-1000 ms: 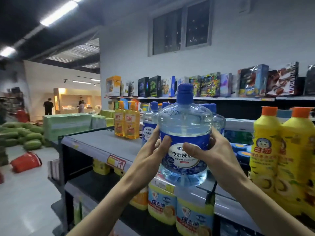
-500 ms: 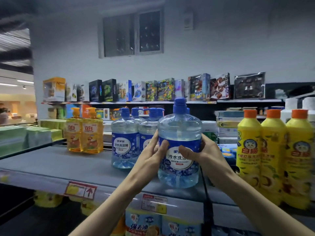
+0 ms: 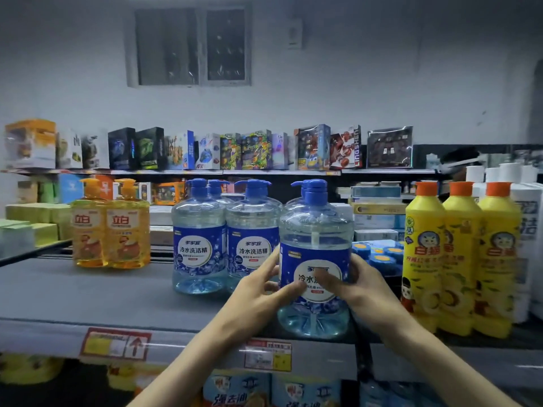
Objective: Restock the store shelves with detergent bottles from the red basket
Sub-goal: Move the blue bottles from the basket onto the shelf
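Our left hand (image 3: 258, 292) and right hand (image 3: 363, 292) hold the blue bottle (image 3: 316, 230) marked 冷水. It has come down to the shelf (image 3: 88, 295) edge.

Head camera faces the shelf (image 3: 88, 295), seemingly close.

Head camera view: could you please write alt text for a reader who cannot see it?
A person's left hand and right hand grip an upright clear detergent bottle with a blue label at the front edge of a grey store shelf. Several matching bottles stand behind on its left, orange pump bottles farther left, yellow bottles on its right.
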Demonstrator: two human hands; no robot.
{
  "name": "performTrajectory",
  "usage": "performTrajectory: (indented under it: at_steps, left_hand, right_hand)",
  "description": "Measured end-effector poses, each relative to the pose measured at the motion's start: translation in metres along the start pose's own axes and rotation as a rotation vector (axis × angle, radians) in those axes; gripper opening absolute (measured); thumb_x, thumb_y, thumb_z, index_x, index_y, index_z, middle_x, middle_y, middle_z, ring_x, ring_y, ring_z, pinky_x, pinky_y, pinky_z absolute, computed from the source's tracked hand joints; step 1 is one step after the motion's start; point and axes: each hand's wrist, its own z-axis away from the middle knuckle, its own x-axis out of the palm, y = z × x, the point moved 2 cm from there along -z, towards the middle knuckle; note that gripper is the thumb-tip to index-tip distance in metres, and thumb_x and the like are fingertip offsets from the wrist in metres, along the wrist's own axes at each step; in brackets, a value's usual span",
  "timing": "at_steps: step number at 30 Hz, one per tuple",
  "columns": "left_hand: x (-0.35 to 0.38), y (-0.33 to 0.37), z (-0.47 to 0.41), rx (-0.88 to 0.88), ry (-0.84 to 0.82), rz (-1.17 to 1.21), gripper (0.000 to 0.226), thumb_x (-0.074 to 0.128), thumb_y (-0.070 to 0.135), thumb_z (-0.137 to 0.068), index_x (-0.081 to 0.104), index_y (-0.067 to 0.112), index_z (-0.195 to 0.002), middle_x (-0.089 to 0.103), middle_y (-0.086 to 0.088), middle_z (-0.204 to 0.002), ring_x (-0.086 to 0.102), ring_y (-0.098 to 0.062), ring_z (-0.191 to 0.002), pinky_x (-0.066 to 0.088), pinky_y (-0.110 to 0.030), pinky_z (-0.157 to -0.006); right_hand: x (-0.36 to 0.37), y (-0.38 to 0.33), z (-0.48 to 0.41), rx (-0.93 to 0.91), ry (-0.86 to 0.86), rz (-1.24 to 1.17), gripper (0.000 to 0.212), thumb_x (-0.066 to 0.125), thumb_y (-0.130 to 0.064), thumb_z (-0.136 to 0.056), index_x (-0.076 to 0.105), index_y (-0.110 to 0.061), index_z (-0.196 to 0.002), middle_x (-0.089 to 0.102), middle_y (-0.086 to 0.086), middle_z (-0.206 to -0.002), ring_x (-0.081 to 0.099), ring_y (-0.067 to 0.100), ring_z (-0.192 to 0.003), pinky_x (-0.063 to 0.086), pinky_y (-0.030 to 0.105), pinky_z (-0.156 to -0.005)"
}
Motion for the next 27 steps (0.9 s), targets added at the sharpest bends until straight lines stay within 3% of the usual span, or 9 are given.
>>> performTrajectory:
  at_steps: [3,6,11,14,18,22,27]
  left_hand:
    - [-0.004,-0.010,0.005,-0.026,-0.059,-0.109,0.045,0.077,0.047,-0.094,0.064,0.040,-0.137,0.074,0.017,-0.126,0.072,-0.007,-0.116,0.058,-0.041,-0.103]
    - [-0.003,-0.014,0.002,-0.035,-0.045,-0.128,0.041,0.078,0.040,-0.095,0.066,0.032,-0.133,0.076,0.018,-0.122,0.072,-0.003,-0.112,0.059,-0.034,-0.101]
    - [-0.001,-0.022,-0.007,-0.053,-0.037,-0.182,0.037,0.075,0.045,-0.095,0.068,0.034,-0.130,0.075,0.026,-0.118,0.070,0.008,-0.109,0.055,-0.020,-0.097]
    - [0.002,-0.025,-0.011,-0.061,-0.040,-0.195,0.035,0.074,0.046,-0.096,0.069,0.035,-0.128,0.075,0.028,-0.117,0.069,0.011,-0.108,0.052,-0.011,-0.092]
    - [0.002,-0.032,-0.011,-0.059,-0.041,-0.245,0.040,0.069,0.056,-0.096,0.066,0.037,-0.131,0.073,0.028,-0.121,0.066,0.011,-0.112,0.053,-0.024,-0.103]
    - [0.003,-0.037,-0.009,-0.007,-0.090,-0.388,0.052,0.060,0.068,-0.095,0.057,0.038,-0.138,0.067,0.029,-0.133,0.061,0.011,-0.121,0.050,-0.029,-0.108]
    - [0.002,-0.040,-0.009,-0.004,-0.107,-0.433,0.053,0.055,0.071,-0.095,0.055,0.038,-0.136,0.067,0.025,-0.135,0.062,0.004,-0.122,0.051,-0.033,-0.106]
  right_hand:
    - [0.002,0.014,0.016,0.076,0.023,0.355,0.067,0.091,-0.056,-0.073,0.051,-0.045,-0.127,0.074,-0.027,-0.109,0.069,-0.007,-0.099,0.052,0.016,-0.085]
    - [0.001,0.019,0.019,0.104,0.069,0.463,0.071,0.091,-0.053,-0.076,0.045,-0.047,-0.130,0.068,-0.030,-0.108,0.060,-0.015,-0.095,0.043,0.004,-0.071]
    - [0.000,0.024,0.006,0.121,0.069,0.496,0.070,0.092,-0.047,-0.076,0.054,-0.042,-0.134,0.069,-0.030,-0.107,0.060,-0.015,-0.097,0.043,0.004,-0.074]
    - [0.000,0.026,0.002,0.144,0.077,0.489,0.070,0.093,-0.045,-0.076,0.055,-0.040,-0.134,0.072,-0.024,-0.113,0.065,-0.008,-0.103,0.046,0.010,-0.081]
    - [0.000,0.029,0.003,0.145,0.082,0.489,0.069,0.092,-0.046,-0.077,0.054,-0.041,-0.135,0.073,-0.021,-0.116,0.066,-0.002,-0.105,0.047,0.015,-0.084]
    - [-0.001,0.033,0.006,0.152,0.082,0.485,0.069,0.090,-0.051,-0.078,0.053,-0.042,-0.136,0.074,-0.022,-0.116,0.067,-0.001,-0.107,0.050,0.022,-0.091]
    - [-0.002,0.033,0.007,0.166,0.071,0.500,0.070,0.089,-0.053,-0.078,0.052,-0.044,-0.136,0.073,-0.024,-0.115,0.066,-0.003,-0.106,0.049,0.018,-0.087]
